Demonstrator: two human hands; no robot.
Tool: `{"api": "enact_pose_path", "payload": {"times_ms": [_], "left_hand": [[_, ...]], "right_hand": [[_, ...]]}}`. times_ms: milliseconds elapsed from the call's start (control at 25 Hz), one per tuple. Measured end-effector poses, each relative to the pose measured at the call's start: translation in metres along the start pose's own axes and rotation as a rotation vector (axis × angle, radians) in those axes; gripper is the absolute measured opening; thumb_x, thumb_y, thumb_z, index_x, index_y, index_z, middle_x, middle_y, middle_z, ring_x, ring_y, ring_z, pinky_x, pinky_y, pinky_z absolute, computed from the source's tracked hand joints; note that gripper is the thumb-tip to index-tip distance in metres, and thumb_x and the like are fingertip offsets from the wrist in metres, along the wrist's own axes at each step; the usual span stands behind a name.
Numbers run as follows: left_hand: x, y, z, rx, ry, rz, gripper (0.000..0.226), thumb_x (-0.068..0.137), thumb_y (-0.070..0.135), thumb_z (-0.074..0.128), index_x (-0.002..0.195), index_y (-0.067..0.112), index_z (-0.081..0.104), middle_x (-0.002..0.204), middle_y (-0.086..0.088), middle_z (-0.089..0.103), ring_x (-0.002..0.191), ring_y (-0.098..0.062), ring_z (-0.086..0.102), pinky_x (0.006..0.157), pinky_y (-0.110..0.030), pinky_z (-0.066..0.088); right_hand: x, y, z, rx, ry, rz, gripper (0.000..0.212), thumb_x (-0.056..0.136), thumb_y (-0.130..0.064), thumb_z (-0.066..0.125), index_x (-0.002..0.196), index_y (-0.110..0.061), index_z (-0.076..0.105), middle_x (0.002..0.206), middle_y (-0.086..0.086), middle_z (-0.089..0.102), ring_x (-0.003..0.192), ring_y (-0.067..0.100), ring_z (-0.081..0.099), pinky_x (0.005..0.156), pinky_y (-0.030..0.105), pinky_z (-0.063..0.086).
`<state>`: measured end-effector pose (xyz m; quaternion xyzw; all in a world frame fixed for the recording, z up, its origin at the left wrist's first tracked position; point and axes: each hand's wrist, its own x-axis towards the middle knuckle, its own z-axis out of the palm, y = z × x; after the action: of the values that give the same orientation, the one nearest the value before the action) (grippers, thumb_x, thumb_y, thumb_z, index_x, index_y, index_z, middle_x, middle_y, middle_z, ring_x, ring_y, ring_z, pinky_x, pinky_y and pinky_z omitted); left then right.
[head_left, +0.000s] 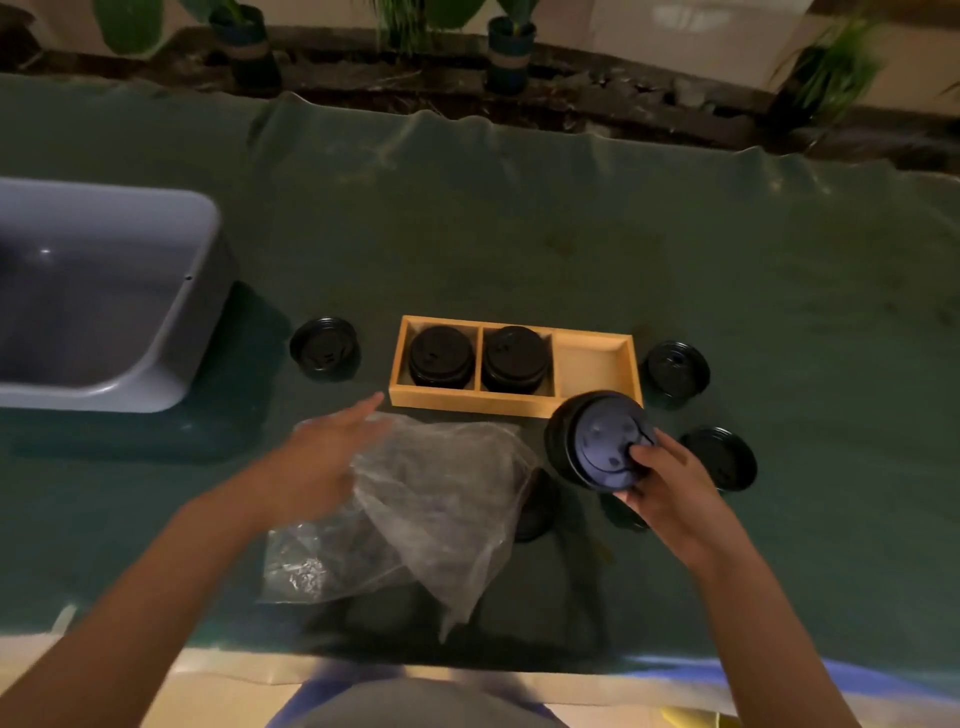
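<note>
Plastic bag (426, 499): crumpled and see-through, nearest the person at 6 o'clock of the tray; probably the wrapper the lids came in.
Left hand (322, 457): hovers over the bag's 10 o'clock corner, fingers straight and close together, holding nothing.
Right hand (670, 488): at 4 o'clock of the tray, thumb and curled fingers pinching the stack's near rim.
Stack of lids (597, 441): black and tilted toward the camera, over the tray's near right corner, seemingly poised for the vacant slot.
Wooden tray (467, 402): left and middle compartments each hold a lid stack; the right compartment (589, 364) is bare.
Loose lids (678, 368): scattered on the green cloth (519, 234) at 3, 4 and 9 o'clock of the tray.
Grey tub (130, 384): far out at 9 o'clock.
Potted plants (511, 52): at 12 o'clock, beyond the cloth.
</note>
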<state>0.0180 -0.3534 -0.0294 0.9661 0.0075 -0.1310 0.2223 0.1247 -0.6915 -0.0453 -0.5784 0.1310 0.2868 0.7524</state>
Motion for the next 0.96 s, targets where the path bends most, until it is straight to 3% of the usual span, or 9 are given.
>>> {"api": "enact_pose_path", "payload": {"times_ms": [80, 120, 200, 240, 360, 480, 560, 720, 960], "left_hand": [[0.007, 0.031, -0.041, -0.373, 0.283, -0.021, 0.049, 0.083, 0.016, 0.065, 0.123, 0.039, 0.051, 0.128, 0.014, 0.057, 0.119, -0.009, 0.055, 0.096, -0.013, 0.037], [0.017, 0.052, -0.055, -0.583, 0.300, -0.046, 0.041, 0.080, 0.034, 0.067, 0.118, 0.044, 0.055, 0.114, 0.023, 0.063, 0.109, -0.001, 0.060, 0.092, -0.013, 0.042], [0.046, 0.096, -0.067, -0.764, 0.123, -0.086, 0.070, 0.064, 0.068, 0.062, 0.125, 0.036, 0.051, 0.114, 0.018, 0.063, 0.110, -0.003, 0.058, 0.097, -0.028, 0.046], [0.062, 0.116, -0.065, -0.754, 0.012, -0.096, 0.083, 0.061, 0.072, 0.060, 0.130, 0.028, 0.049, 0.118, 0.010, 0.062, 0.113, -0.010, 0.057, 0.099, -0.035, 0.046], [0.107, 0.151, -0.053, -0.809, -0.117, -0.110, 0.050, 0.078, 0.046, 0.064, 0.117, 0.013, 0.060, 0.109, -0.005, 0.067, 0.108, -0.021, 0.061, 0.089, -0.038, 0.054], [0.149, 0.156, -0.052, -1.007, -0.203, -0.137, 0.019, 0.081, 0.036, 0.065, 0.096, 0.023, 0.066, 0.102, 0.002, 0.066, 0.105, -0.017, 0.060, 0.075, -0.029, 0.056], [0.172, 0.158, -0.047, -1.026, -0.284, -0.203, 0.030, 0.081, 0.042, 0.063, 0.104, 0.022, 0.063, 0.113, -0.001, 0.063, 0.108, -0.017, 0.057, 0.078, -0.032, 0.054], [0.204, 0.162, -0.021, -0.952, -0.249, -0.360, 0.045, 0.081, 0.045, 0.061, 0.116, 0.017, 0.056, 0.121, 0.000, 0.058, 0.110, -0.017, 0.054, 0.086, -0.039, 0.047], [0.226, 0.171, 0.032, -1.018, -0.082, -0.501, 0.012, 0.086, 0.030, 0.060, 0.093, 0.020, 0.063, 0.105, 0.001, 0.062, 0.098, -0.015, 0.057, 0.080, -0.034, 0.050]], "right_hand": [[0.002, -0.015, 0.007, 0.019, -0.047, -0.033, 0.030, 0.088, -0.004, 0.049, 0.117, -0.007, 0.055, 0.107, 0.010, 0.066, 0.092, 0.021, 0.065, 0.072, 0.027, 0.056], [0.004, -0.021, 0.012, 0.030, -0.073, -0.050, 0.030, 0.087, -0.004, 0.048, 0.116, -0.007, 0.056, 0.105, 0.010, 0.067, 0.092, 0.021, 0.065, 0.071, 0.027, 0.056], [0.005, -0.036, 0.021, 0.028, -0.123, -0.083, 0.028, 0.087, -0.004, 0.048, 0.114, -0.007, 0.057, 0.103, 0.008, 0.068, 0.091, 0.020, 0.066, 0.071, 0.027, 0.056], [0.006, -0.044, 0.026, 0.008, -0.130, -0.105, 0.027, 0.087, -0.004, 0.048, 0.111, -0.009, 0.059, 0.100, 0.006, 0.069, 0.090, 0.019, 0.066, 0.071, 0.027, 0.055], [0.012, -0.070, 0.034, -0.038, -0.053, -0.167, 0.024, 0.086, -0.006, 0.052, 0.108, -0.012, 0.060, 0.095, 0.005, 0.068, 0.085, 0.019, 0.064, 0.072, 0.030, 0.049], [0.026, -0.093, 0.026, -0.019, 0.022, -0.181, 0.017, 0.085, -0.008, 0.055, 0.095, -0.017, 0.066, 0.085, -0.001, 0.071, 0.076, 0.013, 0.065, 0.067, 0.028, 0.049], [0.042, -0.101, 0.019, 0.007, 0.019, -0.118, 0.011, 0.085, -0.012, 0.057, 0.084, -0.019, 0.065, 0.086, -0.001, 0.069, 0.077, 0.013, 0.063, 0.066, 0.028, 0.048], [0.085, -0.101, 0.000, -0.053, 0.000, -0.005, 0.006, 0.086, -0.017, 0.055, 0.089, -0.019, 0.060, 0.095, 0.000, 0.061, 0.084, 0.015, 0.058, 0.066, 0.028, 0.046], [0.141, -0.083, -0.029, -0.418, -0.070, 0.114, 0.031, 0.095, -0.023, 0.044, 0.125, -0.013, 0.047, 0.122, 0.006, 0.054, 0.108, 0.020, 0.054, 0.088, 0.038, 0.049]]}}
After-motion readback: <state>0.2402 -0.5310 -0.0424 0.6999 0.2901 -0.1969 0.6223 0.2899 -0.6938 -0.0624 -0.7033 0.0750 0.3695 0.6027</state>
